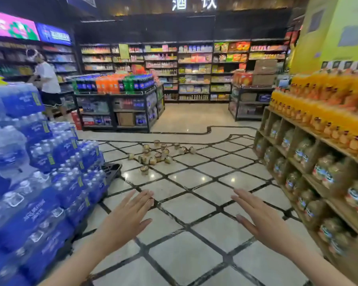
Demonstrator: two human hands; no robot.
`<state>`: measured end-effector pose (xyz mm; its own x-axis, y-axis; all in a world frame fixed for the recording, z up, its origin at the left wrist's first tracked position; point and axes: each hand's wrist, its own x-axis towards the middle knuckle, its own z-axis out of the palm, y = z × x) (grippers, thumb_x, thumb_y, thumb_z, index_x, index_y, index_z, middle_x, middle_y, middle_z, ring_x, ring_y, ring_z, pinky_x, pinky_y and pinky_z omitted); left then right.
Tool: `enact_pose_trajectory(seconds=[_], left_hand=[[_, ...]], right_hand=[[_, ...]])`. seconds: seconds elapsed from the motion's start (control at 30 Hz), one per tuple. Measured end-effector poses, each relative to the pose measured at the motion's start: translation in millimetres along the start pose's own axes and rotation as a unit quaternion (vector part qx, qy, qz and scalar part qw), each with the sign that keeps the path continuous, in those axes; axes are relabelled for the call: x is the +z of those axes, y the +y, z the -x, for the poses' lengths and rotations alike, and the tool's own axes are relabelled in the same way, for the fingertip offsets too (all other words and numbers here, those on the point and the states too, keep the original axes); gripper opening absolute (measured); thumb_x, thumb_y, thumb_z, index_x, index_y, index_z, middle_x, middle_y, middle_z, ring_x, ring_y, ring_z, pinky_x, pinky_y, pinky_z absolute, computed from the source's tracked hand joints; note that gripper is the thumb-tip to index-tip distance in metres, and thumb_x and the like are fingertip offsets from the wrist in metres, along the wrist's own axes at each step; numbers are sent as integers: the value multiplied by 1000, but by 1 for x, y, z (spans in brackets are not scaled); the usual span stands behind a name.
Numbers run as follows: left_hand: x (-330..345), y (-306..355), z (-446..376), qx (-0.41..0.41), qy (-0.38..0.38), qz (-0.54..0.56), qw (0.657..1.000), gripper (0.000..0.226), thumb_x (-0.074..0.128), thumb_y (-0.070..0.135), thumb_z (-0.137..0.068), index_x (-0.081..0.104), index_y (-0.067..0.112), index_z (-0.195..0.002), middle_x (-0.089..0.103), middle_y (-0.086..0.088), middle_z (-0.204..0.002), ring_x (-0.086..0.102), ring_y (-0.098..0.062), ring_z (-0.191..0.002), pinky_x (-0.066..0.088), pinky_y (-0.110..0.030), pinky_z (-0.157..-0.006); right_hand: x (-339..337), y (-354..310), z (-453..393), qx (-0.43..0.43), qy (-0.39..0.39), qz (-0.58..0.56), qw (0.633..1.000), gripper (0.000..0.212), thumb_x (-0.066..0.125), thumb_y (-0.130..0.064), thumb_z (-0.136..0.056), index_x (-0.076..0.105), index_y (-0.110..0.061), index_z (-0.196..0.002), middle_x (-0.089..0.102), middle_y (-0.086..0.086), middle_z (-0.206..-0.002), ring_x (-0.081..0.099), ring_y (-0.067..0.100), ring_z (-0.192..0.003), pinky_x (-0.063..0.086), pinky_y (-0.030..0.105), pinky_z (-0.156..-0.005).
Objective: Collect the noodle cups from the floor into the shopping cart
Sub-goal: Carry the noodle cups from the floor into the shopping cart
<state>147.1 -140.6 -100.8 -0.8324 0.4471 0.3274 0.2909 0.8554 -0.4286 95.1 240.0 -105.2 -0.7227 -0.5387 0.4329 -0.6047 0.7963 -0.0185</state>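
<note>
Both hands are out in front, palms down, holding nothing: the left hand [126, 215] has its fingers straight and loosely together with the thumb sticking out toward the middle, and the right hand [261, 218] mirrors it, fingers flat and slightly fanned. They hover apart from each other over the glossy cream floor tiles with dark diagonal borders [186, 205], not touching anything. The scattered pile of small tan noodle cups with pale lids [157, 154] sits on the floor well ahead of both hands, roughly between them and a bit to the left-hand side; most are bunched together, some are tipped on their sides, and one upright cup [144, 169] stands alone, nearest the fingertips. Just outside the left hand there's a big stepped stack of blue shrink-wrapped water bottle packs [35, 182] on a dark pallet. Outside the right hand is a wooden cubby shelf full of clear plastic jars [310, 178] with rows of orange juice bottles [322, 108] on top. Far beyond the cups there's a black metal rack of cola and orange soda bottles [116, 84], and a person in a white shirt and dark shorts [47, 83] standing by the shelves way off left.
</note>
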Motion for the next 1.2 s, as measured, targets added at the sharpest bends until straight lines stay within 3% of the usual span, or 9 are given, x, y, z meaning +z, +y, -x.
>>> enact_pose_trajectory(seconds=[0.1,0.23,0.3,0.47,0.77,0.83,0.93,1.1,1.2], left_hand=[[45,-32,-38,-8,-7,7,1000,69,5,46,-102,53,3,-126,55,-10,-134,-9,-12,-146,6,-36,-114],[85,-75,-92,2,-35,51,998,75,4,46,-102,65,5,-117,62,-9,-126,50,-18,-127,7,-34,-112],[103,-98,-125,6,-36,62,997,77,3,45,-102,69,6,-114,65,-9,-123,60,-20,-115,7,-34,-112],[153,-146,-215,26,-20,54,998,73,4,48,-101,64,10,-121,60,-8,-130,32,-17,-139,1,-34,-115],[255,-169,-398,57,11,56,997,73,4,45,-101,65,12,-121,60,-7,-130,53,-18,-125,6,-35,-113],[287,-175,-443,62,13,50,997,72,4,46,-101,63,10,-124,57,-8,-134,38,-16,-136,5,-35,-113],[329,-189,-512,52,7,44,998,72,6,47,-101,60,7,-126,52,-10,-138,5,-17,-147,4,-37,-115],[374,-221,-621,36,-9,68,997,71,8,47,-102,62,8,-125,55,-9,-137,35,-17,-138,6,-36,-115],[419,-244,-674,30,-1,73,997,70,8,47,-102,59,6,-127,52,-10,-138,6,-14,-146,9,-37,-115]], right_hand=[[24,31,-30,42,-7,10,999,58,16,-52,-99,52,-20,-131,53,-3,-136,51,12,-124,38,23,-99],[56,60,-91,85,-27,0,996,64,11,-55,-98,54,-20,-130,54,-4,-136,53,11,-122,39,23,-97],[69,70,-130,92,-29,-1,995,63,12,-55,-98,54,-21,-130,53,-6,-137,54,11,-122,38,19,-96],[101,110,-218,100,-32,5,994,54,31,-50,-96,46,-20,-139,44,-4,-145,46,14,-130,31,22,-102],[181,232,-343,126,-51,-11,991,52,36,-47,-94,50,-19,-136,48,-1,-142,51,17,-127,37,25,-99],[200,267,-378,107,-49,-10,993,57,24,-52,-97,50,-18,-135,47,-1,-143,49,15,-128,33,22,-99],[222,323,-433,117,-73,-29,990,52,37,-45,-97,39,-21,-143,32,-7,-151,33,11,-139,22,21,-108],[256,410,-530,109,-94,-44,989,62,31,-51,-91,34,-24,-146,27,-6,-155,31,11,-140,27,22,-108],[286,451,-590,104,-105,-47,988,59,33,-50,-93,30,-28,-147,23,-11,-155,26,6,-141,24,20,-112]])
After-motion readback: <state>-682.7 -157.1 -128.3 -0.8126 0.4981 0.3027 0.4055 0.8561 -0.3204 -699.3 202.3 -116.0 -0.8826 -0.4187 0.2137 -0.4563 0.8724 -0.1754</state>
